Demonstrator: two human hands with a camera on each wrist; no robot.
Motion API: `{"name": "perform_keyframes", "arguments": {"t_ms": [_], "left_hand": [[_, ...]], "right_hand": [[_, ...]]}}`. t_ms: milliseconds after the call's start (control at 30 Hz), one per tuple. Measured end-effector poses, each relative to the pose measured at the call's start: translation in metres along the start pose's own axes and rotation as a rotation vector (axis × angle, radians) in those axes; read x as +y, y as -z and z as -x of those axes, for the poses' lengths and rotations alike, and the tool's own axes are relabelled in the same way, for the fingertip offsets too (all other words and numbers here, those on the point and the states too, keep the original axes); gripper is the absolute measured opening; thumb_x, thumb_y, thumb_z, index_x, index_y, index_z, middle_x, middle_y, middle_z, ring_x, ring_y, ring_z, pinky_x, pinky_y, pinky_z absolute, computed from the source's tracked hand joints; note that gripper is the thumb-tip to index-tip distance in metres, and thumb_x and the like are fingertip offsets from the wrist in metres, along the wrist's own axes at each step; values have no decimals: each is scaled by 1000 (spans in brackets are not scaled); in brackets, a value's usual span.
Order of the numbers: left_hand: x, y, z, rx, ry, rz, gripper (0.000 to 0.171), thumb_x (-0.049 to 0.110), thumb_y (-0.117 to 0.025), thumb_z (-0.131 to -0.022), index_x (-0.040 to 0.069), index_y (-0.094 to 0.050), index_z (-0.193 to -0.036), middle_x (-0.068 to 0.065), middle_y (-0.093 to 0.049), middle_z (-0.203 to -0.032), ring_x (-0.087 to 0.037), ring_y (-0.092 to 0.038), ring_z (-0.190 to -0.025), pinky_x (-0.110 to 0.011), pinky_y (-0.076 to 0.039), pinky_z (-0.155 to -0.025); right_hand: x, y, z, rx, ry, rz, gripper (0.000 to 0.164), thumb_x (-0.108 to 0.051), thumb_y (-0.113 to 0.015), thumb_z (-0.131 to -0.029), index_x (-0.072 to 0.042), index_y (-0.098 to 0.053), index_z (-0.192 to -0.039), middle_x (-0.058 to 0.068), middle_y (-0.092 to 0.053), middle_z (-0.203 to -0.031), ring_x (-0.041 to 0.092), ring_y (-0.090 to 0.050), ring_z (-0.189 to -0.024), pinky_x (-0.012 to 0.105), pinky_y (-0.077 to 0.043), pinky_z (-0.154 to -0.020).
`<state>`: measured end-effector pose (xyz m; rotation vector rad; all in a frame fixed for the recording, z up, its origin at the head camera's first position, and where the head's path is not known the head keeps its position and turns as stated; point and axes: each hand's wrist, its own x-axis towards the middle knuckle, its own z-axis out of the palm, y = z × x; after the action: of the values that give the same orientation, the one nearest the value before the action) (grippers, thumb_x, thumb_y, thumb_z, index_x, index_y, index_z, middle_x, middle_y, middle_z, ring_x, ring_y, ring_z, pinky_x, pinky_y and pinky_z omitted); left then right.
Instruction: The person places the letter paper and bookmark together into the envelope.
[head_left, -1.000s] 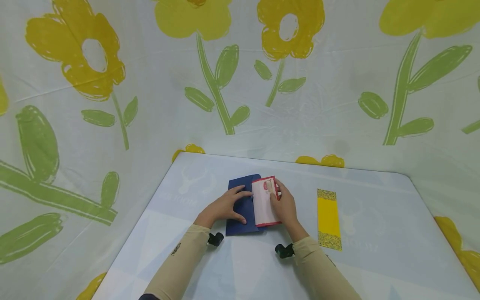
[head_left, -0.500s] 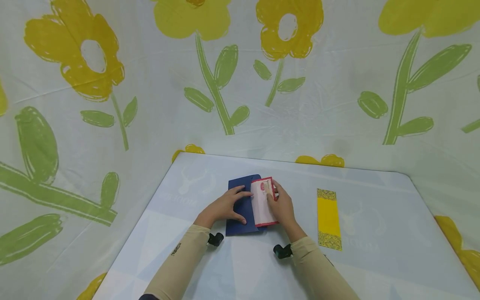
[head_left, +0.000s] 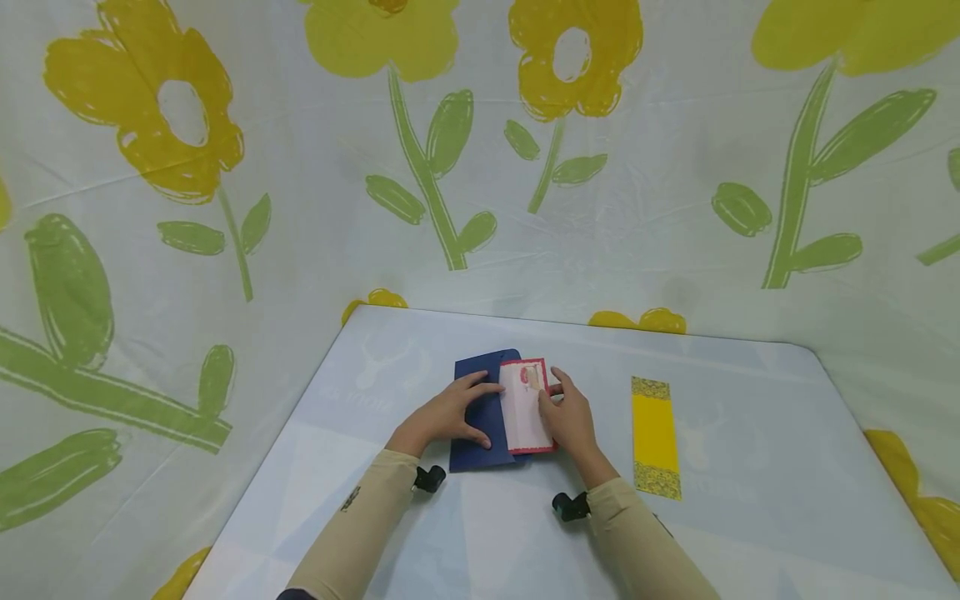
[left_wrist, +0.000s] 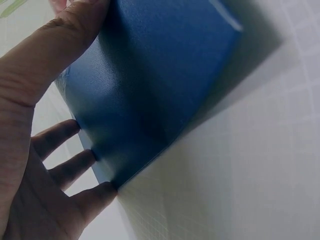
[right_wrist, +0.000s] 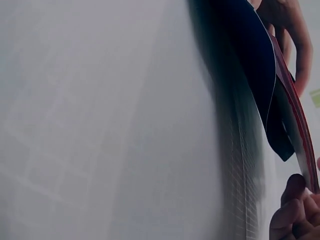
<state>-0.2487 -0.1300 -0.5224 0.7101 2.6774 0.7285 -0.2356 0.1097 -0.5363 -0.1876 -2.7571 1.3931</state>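
Observation:
A navy blue envelope [head_left: 475, 452] lies near the middle of the table in the head view. My left hand [head_left: 444, 412] spreads over it, thumb low and fingers higher; the left wrist view shows several fingertips [left_wrist: 65, 127] at the edge of the blue envelope [left_wrist: 150, 75]. A white card with a red border [head_left: 523, 417] and a small red print near its top overlaps the envelope's right part, which it partly hides. My right hand [head_left: 573, 417] pinches the card's right edge. In the right wrist view, the card's red edge [right_wrist: 300, 120] stands beside the envelope's curved flap [right_wrist: 265, 85].
A yellow strip [head_left: 655, 437] with patterned ends lies on the white table [head_left: 750, 467], right of my right hand. Flower-printed cloth [head_left: 645, 208] hangs behind the table. Small black wrist cameras [head_left: 572, 506] project from both sleeves.
The card has tilted slightly over the envelope, its top edge shifting a little left and down. My right hand has changed its grip along the card's edge. My left hand keeps its place.

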Motion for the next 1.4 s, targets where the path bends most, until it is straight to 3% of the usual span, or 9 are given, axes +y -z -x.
{"name": "perform_keyframes", "arguments": {"t_ms": [500, 1400], "left_hand": [[0, -1, 0, 5, 17, -6, 93, 51, -89, -73, 38, -44, -153, -7, -23, -167, -35, -24, -151, -57, -35, -115], [0, -1, 1, 12, 3, -9, 92, 49, -90, -73, 37, -45, -152, -8, -23, -167, -36, -24, -151, -56, -36, -114]], "right_hand": [[-1, -1, 1, -6, 68, -43, 51, -14, -62, -97, -9, -52, -147, 12, -66, -111, 19, -57, -78, 29, -47, -66], [-10, -10, 3, -56, 136, -75, 46, -14, -66, -97, -9, -58, -142, 10, -68, -108, 16, -55, -72, 27, -46, -58]]}}
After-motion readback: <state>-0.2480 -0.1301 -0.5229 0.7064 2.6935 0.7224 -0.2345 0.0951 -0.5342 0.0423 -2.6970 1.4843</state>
